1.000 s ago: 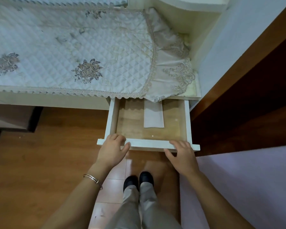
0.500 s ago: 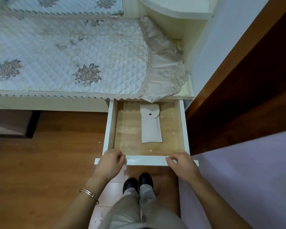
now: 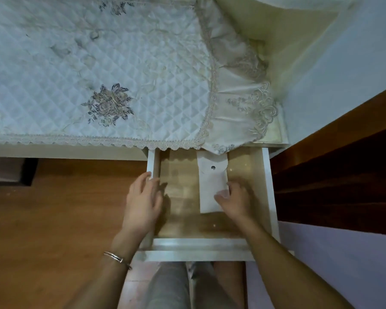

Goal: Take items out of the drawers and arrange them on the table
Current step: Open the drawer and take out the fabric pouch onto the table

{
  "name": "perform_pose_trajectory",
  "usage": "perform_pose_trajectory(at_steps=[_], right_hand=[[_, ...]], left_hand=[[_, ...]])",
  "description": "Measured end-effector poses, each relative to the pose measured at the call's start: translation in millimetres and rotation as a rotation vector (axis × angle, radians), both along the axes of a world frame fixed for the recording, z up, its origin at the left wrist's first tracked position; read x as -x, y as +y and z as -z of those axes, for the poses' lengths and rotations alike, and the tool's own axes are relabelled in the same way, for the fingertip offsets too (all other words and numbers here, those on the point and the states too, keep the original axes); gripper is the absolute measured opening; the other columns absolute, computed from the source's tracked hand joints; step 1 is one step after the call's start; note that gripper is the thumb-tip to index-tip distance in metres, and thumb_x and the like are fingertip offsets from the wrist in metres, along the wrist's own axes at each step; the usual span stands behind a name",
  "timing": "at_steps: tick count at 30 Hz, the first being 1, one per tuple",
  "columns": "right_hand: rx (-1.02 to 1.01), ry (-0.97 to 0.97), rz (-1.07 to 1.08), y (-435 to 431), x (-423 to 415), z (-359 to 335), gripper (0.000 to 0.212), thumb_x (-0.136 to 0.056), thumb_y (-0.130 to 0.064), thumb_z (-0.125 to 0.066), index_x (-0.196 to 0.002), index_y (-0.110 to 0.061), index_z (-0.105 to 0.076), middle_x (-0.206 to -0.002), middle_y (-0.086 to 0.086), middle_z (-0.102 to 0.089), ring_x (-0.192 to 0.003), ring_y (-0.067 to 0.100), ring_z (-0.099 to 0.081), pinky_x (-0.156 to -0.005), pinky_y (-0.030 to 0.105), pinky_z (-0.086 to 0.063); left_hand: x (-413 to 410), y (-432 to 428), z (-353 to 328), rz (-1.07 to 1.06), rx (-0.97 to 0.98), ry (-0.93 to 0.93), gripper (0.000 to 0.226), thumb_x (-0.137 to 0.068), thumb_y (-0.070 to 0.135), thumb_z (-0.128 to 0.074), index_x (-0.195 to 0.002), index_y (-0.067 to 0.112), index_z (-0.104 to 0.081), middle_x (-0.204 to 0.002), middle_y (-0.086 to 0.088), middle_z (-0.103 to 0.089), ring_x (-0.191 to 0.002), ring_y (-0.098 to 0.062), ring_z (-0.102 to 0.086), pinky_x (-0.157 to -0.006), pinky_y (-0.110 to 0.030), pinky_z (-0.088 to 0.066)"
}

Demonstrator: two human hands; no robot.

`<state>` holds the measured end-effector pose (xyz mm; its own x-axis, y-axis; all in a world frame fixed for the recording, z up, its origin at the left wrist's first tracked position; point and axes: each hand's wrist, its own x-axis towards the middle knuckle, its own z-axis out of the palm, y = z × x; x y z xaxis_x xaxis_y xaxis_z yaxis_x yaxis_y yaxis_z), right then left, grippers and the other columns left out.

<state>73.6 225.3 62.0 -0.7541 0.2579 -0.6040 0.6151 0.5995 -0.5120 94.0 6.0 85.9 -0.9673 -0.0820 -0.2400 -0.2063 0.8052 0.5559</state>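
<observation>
The white drawer [image 3: 196, 253] stands pulled far out under the table's right end, showing its wooden bottom. A pale flat pouch [image 3: 210, 181] with a snap button lies lengthwise inside, its top under the hanging cloth. My right hand [image 3: 236, 201] is in the drawer at the pouch's lower right, thumb on top and fingers curled at its edge. My left hand [image 3: 143, 201] hovers over the drawer's left wall, fingers apart and holding nothing. The table [image 3: 65, 150] is covered by a quilted white cloth [image 3: 98, 63] with embroidered flowers.
A lace-edged flap of cloth [image 3: 239, 112] hangs over the table's right end and the drawer's back. A dark wooden panel [image 3: 343, 163] rises to the right of the drawer. Wooden floor [image 3: 54, 219] lies to the left, my legs [image 3: 187, 286] below the drawer front.
The drawer has been pulled further out. Both hands left its front edge and moved in over it; the right hand now grips the pouch.
</observation>
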Motion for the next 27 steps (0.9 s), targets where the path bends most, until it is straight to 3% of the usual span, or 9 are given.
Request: perform_pose_trajectory(at_steps=[3, 6, 9, 12, 17, 19, 22, 24, 27], right_hand=[[-0.027, -0.101, 0.157, -16, 19, 19, 0.081, -0.071, -0.027, -0.077, -0.134, -0.001, -0.034, -0.138, 0.021, -0.039, -0.124, 0.037, -0.043, -0.097, 0.042, -0.042], [-0.054, -0.159, 0.231, -22, 25, 32, 0.088, -0.067, -0.027, -0.08, -0.134, 0.002, -0.03, -0.14, 0.021, -0.038, -0.126, 0.038, -0.041, -0.098, 0.043, -0.043], [-0.013, -0.219, 0.314, -23, 25, 34, 0.075, -0.07, -0.026, -0.078, -0.128, 0.004, -0.041, -0.132, 0.021, -0.05, -0.12, 0.037, -0.049, -0.092, 0.04, -0.045], [0.048, -0.147, 0.305, -26, 23, 26, 0.056, -0.072, -0.019, -0.076, -0.118, 0.001, -0.051, -0.123, 0.019, -0.058, -0.111, 0.036, -0.055, -0.086, 0.039, -0.047], [0.154, -0.032, 0.119, -18, 8, -23, 0.025, -0.077, -0.013, -0.07, -0.09, -0.012, -0.049, -0.093, 0.001, -0.059, -0.087, 0.021, -0.055, -0.057, 0.025, -0.041], [0.185, -0.039, -0.04, -6, 3, -49, 0.022, -0.077, -0.016, -0.071, -0.085, -0.016, -0.051, -0.087, -0.008, -0.057, -0.088, 0.017, -0.056, -0.06, 0.022, -0.043], [0.2, -0.066, -0.253, 11, 9, -92, 0.022, -0.074, -0.018, -0.072, -0.087, -0.016, -0.055, -0.093, -0.002, -0.062, -0.088, 0.017, -0.058, -0.068, 0.028, -0.048], [0.285, -0.041, -0.269, 10, 21, -118, 0.025, -0.073, -0.016, -0.074, -0.091, -0.012, -0.057, -0.095, 0.006, -0.065, -0.089, 0.024, -0.062, -0.072, 0.032, -0.048], [0.465, 0.111, -0.133, -14, 56, -139, 0.023, -0.074, -0.013, -0.073, -0.092, -0.015, -0.058, -0.091, 0.002, -0.069, -0.084, 0.019, -0.067, -0.072, 0.031, -0.053]], left_hand=[[16, 4, 10, -0.108, -0.146, -0.042, 0.057, -0.087, 0.01, -0.052, -0.139, 0.012, -0.029, -0.148, -0.006, -0.024, -0.133, -0.019, -0.029, -0.11, -0.03, -0.024], [19, 5, 17, -0.157, -0.262, -0.078, 0.065, -0.088, 0.007, -0.052, -0.143, 0.014, -0.018, -0.144, 0.0, -0.027, -0.128, -0.012, -0.031, -0.104, -0.021, -0.023], [21, 1, 22, -0.254, -0.324, -0.102, 0.062, -0.085, 0.003, -0.052, -0.139, 0.014, -0.025, -0.125, 0.007, -0.04, -0.118, -0.013, -0.042, -0.097, -0.026, -0.036], [24, 1, 27, -0.297, -0.261, -0.15, 0.041, -0.084, 0.004, -0.052, -0.124, 0.002, -0.041, -0.106, -0.011, -0.052, -0.099, -0.03, -0.053, -0.079, -0.031, -0.041], [22, 0, 22, -0.285, -0.286, -0.212, 0.045, -0.085, 0.006, -0.05, -0.127, 0.006, -0.037, -0.113, -0.014, -0.048, -0.095, -0.036, -0.054, -0.079, -0.04, -0.048], [21, -1, 18, -0.281, -0.306, -0.212, 0.045, -0.084, 0.005, -0.049, -0.127, 0.007, -0.037, -0.114, -0.012, -0.045, -0.097, -0.034, -0.053, -0.08, -0.038, -0.046], [23, -3, 20, -0.273, -0.305, -0.196, 0.04, -0.079, 0.005, -0.05, -0.118, 0.006, -0.044, -0.102, -0.014, -0.051, -0.091, -0.031, -0.052, -0.071, -0.035, -0.046], [24, -5, 20, -0.266, -0.291, -0.206, 0.038, -0.077, 0.009, -0.051, -0.114, 0.007, -0.046, -0.096, -0.013, -0.053, -0.083, -0.031, -0.055, -0.061, -0.035, -0.047], [24, -5, 14, -0.239, -0.262, -0.215, 0.045, -0.08, 0.01, -0.053, -0.123, 0.01, -0.04, -0.102, -0.01, -0.049, -0.089, -0.028, -0.053, -0.071, -0.039, -0.051]])
